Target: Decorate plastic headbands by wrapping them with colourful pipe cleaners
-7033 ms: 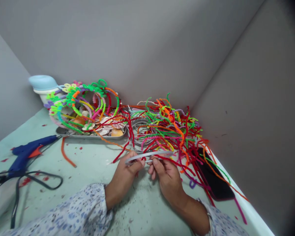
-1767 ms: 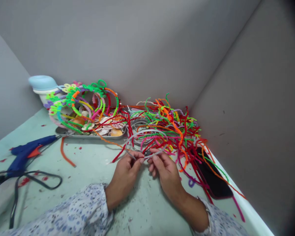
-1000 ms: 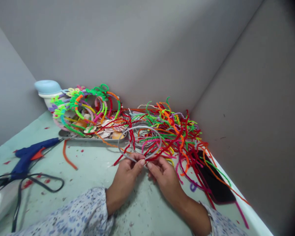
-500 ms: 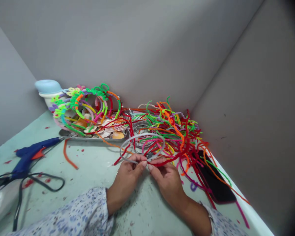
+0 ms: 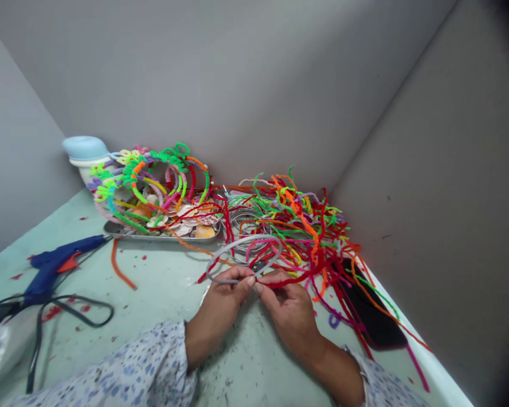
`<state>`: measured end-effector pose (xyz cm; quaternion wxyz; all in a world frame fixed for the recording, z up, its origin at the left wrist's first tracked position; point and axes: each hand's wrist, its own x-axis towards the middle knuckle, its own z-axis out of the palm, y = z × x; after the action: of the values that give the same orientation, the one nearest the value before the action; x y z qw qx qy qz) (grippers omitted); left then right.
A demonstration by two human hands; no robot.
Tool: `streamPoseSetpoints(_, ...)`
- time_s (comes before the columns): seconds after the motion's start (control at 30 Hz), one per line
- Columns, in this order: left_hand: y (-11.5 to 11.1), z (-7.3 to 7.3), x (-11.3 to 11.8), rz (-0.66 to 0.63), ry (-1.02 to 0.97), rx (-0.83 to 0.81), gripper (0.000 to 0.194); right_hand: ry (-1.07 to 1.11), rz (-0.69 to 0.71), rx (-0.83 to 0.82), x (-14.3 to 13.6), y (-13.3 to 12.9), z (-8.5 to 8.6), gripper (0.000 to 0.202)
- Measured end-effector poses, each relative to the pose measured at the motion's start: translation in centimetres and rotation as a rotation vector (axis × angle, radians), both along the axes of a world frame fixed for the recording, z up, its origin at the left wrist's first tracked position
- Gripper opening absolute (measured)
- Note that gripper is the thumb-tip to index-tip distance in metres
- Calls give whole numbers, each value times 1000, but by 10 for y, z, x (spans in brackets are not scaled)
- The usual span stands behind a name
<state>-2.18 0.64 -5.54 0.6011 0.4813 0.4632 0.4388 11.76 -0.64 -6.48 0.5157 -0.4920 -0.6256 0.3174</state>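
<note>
My left hand [image 5: 225,297] pinches one end of a grey headband [image 5: 211,261], whose loop rises above my fingers and leans away from me. With its thumb and forefinger closed, my right hand [image 5: 287,308] grips a red pipe cleaner [image 5: 299,278] that trails off to the right. The fingertips of both hands meet where the red strand touches the band's end; the exact contact is partly hidden by my thumbs. Just behind the headband lie a coil of grey wire [image 5: 242,217] and a tangled heap of coloured pipe cleaners [image 5: 297,209].
Finished-looking pipe-cleaner headbands [image 5: 155,186] stand over a metal tray [image 5: 169,239] of seashells [image 5: 189,217]. At left lie a blue glue gun [image 5: 61,261] with its black cord and an orange strip [image 5: 121,268]. A black phone [image 5: 375,314] rests at right. A blue-lidded cup [image 5: 86,152] stands behind.
The grey headband's loop has tilted slightly lower and turned a little in my fingers. Both hands stay nearly in place, and the view has shifted slightly.
</note>
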Motion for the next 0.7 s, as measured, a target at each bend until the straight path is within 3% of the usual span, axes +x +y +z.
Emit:
streamPoseSetpoints(0.27, 4, 7, 0, -64, -40, -53, 22, -13, -52, -8, 1, -1, -6, 7)
streamPoseSetpoints(0.43, 4, 6, -1, -50, -39, -50, 20, 14, -4, -32, 2, -2, -8, 7)
streamPoseSetpoints(0.7, 6, 8, -1, -87, -45, -72, 20, 419, 2, -220, 2, 2, -3, 19)
